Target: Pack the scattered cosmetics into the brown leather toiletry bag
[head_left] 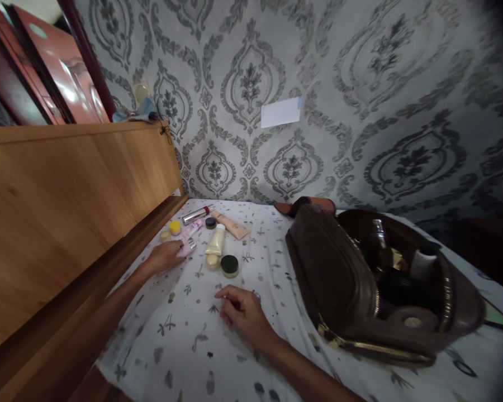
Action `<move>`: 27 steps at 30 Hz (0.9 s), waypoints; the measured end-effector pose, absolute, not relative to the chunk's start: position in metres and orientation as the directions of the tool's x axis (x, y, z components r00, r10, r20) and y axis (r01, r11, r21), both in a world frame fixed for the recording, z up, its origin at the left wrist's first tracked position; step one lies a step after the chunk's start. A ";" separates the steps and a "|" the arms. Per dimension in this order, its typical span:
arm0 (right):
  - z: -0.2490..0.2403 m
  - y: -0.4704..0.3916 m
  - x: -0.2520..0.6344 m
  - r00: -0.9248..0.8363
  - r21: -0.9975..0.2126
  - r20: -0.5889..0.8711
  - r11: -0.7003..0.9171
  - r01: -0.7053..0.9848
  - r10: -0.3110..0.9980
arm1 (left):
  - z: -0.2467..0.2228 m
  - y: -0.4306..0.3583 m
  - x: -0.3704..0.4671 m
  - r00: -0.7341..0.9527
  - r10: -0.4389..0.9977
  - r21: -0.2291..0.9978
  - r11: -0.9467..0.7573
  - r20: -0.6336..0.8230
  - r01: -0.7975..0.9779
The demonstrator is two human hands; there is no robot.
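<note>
My left hand [164,257] is at the left of the bed sheet, its fingers closed on a small pink bottle [187,248]. Just beyond it lies a pink tube [192,229]. My right hand [243,312] hovers low over the sheet with loosely curled fingers, the index finger pointing left, and nothing shows in it. Between and ahead of my hands stand a dark-lidded jar [229,266], a small cream-coloured jar [212,261] and a cream tube with a white cap [216,240]. Farther back are a beige tube [231,225], a small black-lidded pot [210,223] and a silver cylinder [195,215].
A brown bag [331,273] stands unzipped on the right, with bottles inside. Behind it lies a brown and black item [305,206]. Yellow-lidded pots [175,227] sit near the wooden bed board [79,190] on the left. The patterned wall [247,156] closes off the back.
</note>
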State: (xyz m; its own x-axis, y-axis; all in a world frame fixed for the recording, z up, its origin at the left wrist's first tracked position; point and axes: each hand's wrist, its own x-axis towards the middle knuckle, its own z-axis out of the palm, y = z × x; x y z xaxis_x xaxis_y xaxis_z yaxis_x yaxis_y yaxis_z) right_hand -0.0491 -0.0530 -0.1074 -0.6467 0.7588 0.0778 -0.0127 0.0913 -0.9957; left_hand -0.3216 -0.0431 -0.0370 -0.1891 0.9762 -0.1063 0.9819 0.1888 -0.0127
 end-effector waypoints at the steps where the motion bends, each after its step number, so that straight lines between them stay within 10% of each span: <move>1: -0.107 -0.053 -0.049 -0.646 -0.996 0.074 0.092 -0.006 0.759 | -0.036 -0.046 -0.322 -0.174 0.978 -0.005 0.175 -0.114 0.985; 13: -0.109 -0.053 -0.050 -0.647 -0.997 0.065 0.076 -0.010 0.760 | -0.031 -0.026 -0.303 0.148 0.988 0.317 -0.127 -0.043 0.940; 27: -0.109 -0.054 -0.049 -0.655 -0.995 0.096 0.096 -0.036 0.749 | -0.048 0.044 -0.254 -0.175 0.980 0.144 0.187 -0.095 0.972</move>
State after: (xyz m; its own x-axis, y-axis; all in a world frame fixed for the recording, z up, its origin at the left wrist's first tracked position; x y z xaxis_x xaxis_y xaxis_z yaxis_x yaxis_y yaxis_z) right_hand -0.0491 -0.0536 -0.1092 -0.6552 0.7493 0.0958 -0.0357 0.0959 -0.9947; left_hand -0.2543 0.0435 -0.0484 -0.1747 0.9800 -0.0953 0.9717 0.1873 0.1439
